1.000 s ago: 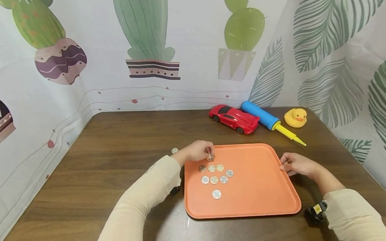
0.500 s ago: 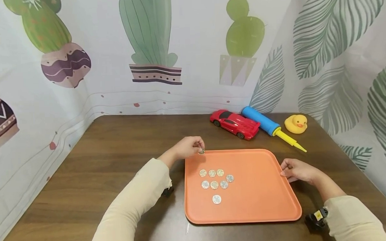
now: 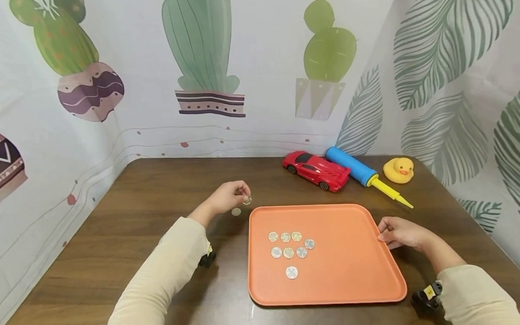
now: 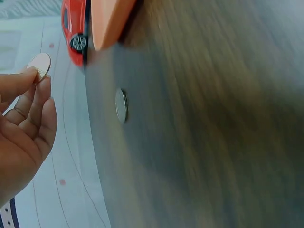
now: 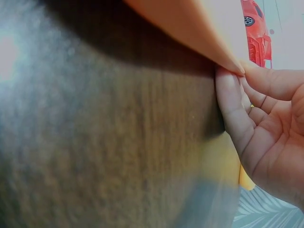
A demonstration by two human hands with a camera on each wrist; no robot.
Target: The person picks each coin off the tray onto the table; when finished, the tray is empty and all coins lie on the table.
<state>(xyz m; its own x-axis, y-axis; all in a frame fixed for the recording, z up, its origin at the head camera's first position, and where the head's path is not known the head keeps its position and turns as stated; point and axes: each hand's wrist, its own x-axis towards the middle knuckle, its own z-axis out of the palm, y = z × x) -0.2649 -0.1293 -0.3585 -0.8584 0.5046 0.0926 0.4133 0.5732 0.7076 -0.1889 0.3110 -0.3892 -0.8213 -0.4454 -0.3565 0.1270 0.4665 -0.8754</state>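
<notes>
An orange tray (image 3: 353, 255) lies on the wooden table with several silver coins (image 3: 289, 251) grouped in its left half. My left hand (image 3: 231, 196) hovers over the table just left of the tray's far corner and pinches one coin (image 3: 247, 200) (image 4: 39, 66) between thumb and fingertips. Another coin (image 3: 236, 211) (image 4: 121, 105) lies flat on the table right below that hand. My right hand (image 3: 399, 232) (image 5: 259, 118) pinches the tray's right rim (image 5: 199, 33).
A red toy car (image 3: 316, 170), a blue and yellow hand pump (image 3: 365, 171) and a yellow rubber duck (image 3: 399, 169) stand along the back right of the table. Printed cloth walls close in the table on the left, back and right.
My left hand has lifted a coin off the tray and carried it left and back, over the table beside the lone coin. The right hand kept its hold on the rim.
</notes>
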